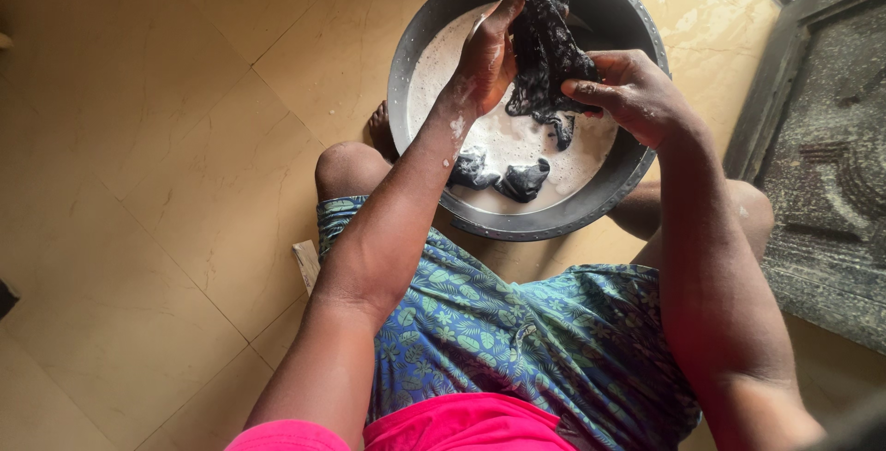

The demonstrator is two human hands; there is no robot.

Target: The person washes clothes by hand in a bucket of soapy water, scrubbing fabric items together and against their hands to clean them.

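Observation:
A round metal basin (554, 226) stands on the floor between my knees, filled with white soapy water (517, 137). Above it I hold a wet black cloth (546, 49) with both hands. My left hand (486, 59) grips its upper left side, fingers reaching to the top. My right hand (632, 91) pinches its lower right edge. More black cloth (503, 176) lies half sunk in the foam near the basin's front rim.
Beige floor tiles (166, 137) spread to the left. A dark stone step or threshold (826, 165) runs along the right. My legs in blue leaf-print shorts (517, 331) sit close under the basin. A small pale block (305, 264) lies by my left thigh.

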